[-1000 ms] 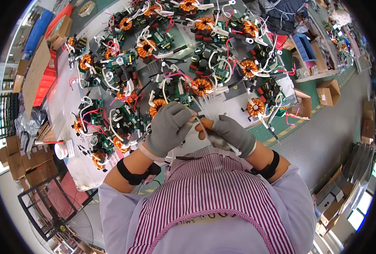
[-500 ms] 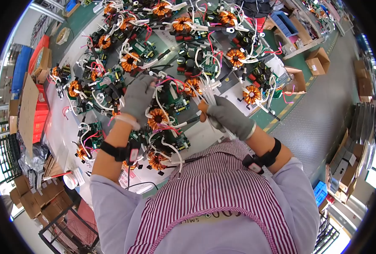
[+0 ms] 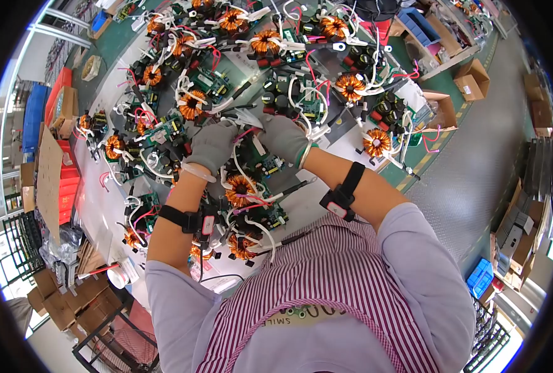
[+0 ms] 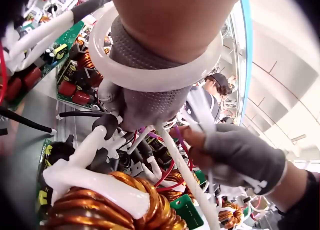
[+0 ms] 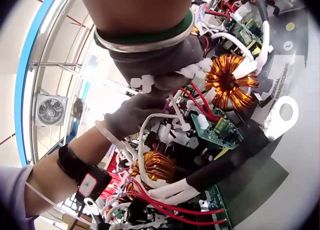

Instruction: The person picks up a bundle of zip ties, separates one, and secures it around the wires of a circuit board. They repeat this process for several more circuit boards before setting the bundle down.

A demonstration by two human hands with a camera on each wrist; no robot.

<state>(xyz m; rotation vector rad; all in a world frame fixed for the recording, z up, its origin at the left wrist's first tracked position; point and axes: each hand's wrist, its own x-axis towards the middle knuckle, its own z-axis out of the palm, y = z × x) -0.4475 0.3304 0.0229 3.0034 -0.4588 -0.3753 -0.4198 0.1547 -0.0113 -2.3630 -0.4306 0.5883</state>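
Grey fingertip-exposing gloves cover both hands. The left hand (image 3: 213, 146) (image 4: 150, 95) curls over a circuit board's wires and grips them; a white sleeved wire (image 4: 186, 171) comes out beneath it, and its fingertips are mostly hidden. Close by on the right, the right hand (image 3: 284, 140) (image 4: 240, 152) holds a bundle of white cable ties (image 3: 249, 118) (image 4: 202, 110). In the right wrist view, tie heads (image 5: 142, 83) stick out of that hand (image 5: 160, 65). A copper-wound ring coil (image 3: 240, 190) (image 4: 95, 210) lies just nearer the body.
Several more green boards with copper coils (image 3: 350, 87) and loose red, white and black wires surround the hands on the table. Cartons (image 3: 472, 81) and a blue bin (image 3: 418, 28) stand at the right. Red bins (image 3: 69, 180) are at the left.
The left hand has moved forward and left from near the body, onto the boards. The right hand, with the ties, has followed forward and left, close beside it. The camera view has shifted.
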